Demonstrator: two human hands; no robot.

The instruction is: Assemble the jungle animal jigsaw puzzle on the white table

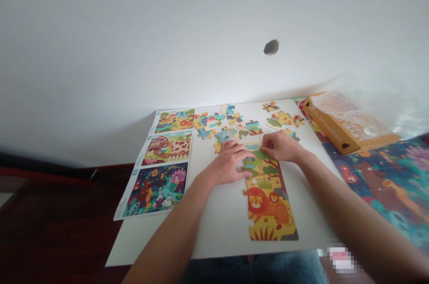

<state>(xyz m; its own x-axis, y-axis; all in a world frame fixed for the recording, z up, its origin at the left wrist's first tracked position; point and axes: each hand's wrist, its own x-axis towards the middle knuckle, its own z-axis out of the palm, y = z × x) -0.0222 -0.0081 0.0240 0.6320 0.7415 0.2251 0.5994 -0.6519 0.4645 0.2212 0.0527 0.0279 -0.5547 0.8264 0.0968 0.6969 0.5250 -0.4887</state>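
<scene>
A partly joined jigsaw puzzle [268, 201] with lions, grass and trees lies lengthwise on the white table. Its left side has open knobs and notches. At its upper left edge is my left hand [231, 162], thumb and fingers apart, fingertips touching the puzzle. My right hand [279, 145] is curled in a pinch at the top right corner, apparently on a puzzle piece mostly covered by the fingers. Loose puzzle pieces [225, 134] lie beyond my left hand. More loose pieces [284, 118] are spread past my right hand.
A sheet of three reference pictures [166, 148] lies along the left of the white table [217, 221]. To the right, an orange puzzle box [348, 130] carries clear plastic wrap [372, 107]. Beneath the box is a dark, colourful finished puzzle [378, 177]. A wall [214, 38] rises behind.
</scene>
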